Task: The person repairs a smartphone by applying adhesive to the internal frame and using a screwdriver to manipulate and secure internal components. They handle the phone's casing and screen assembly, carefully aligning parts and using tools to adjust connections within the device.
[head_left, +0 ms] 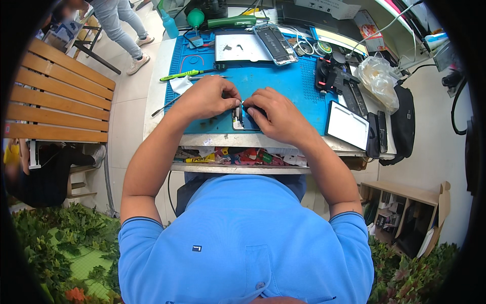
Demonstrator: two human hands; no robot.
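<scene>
An opened phone (237, 123) lies on the blue work mat (248, 83), close to the table's front edge, with its inner parts showing. Over its upper end my left hand (212, 95) pinches thumb and index finger together; whatever is between them is too small to make out. My right hand (277, 115) is closed along the phone's right side, its fingertips almost meeting the left hand's. Much of the phone is hidden under the right fingers. Left of my left hand lie a white cloth (180, 85) and a thin metal tool (165, 107).
Behind my hands, another opened phone (275, 44) rests across a white pad (237, 48) bearing small dark pieces. A green-handled tool (174, 75) lies left; a black microscope-like fixture (334, 73), plastic bag (378, 81) and white-faced tray (348, 125) stand right. An open drawer (243, 157) holds assorted items.
</scene>
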